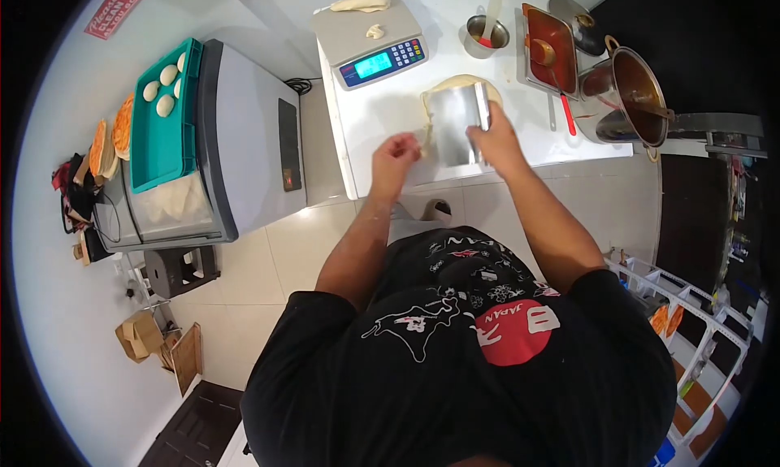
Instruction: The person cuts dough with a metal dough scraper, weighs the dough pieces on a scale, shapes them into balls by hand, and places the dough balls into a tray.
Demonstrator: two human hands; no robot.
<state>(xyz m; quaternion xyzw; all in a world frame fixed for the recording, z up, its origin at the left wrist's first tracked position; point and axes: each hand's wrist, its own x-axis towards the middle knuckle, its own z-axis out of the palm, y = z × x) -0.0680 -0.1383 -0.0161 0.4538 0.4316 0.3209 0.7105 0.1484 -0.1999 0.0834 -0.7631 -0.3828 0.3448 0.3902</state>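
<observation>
My right hand grips a wide metal dough scraper by its rolled edge. The blade covers part of a pale lump of dough on the white table. To the left of the blade, my left hand is closed with its fingertips pinched together; what lies between them, if anything, I cannot make out. Farther back stands a digital scale with a lit display. On its pan lie a long strip of dough and a small scrap of dough.
A metal pot with a brush stands behind the dough. On the right are a sauce tray with a red-handled ladle and a large sauce pot. At left, a teal crate with several dough balls sits on a chest freezer.
</observation>
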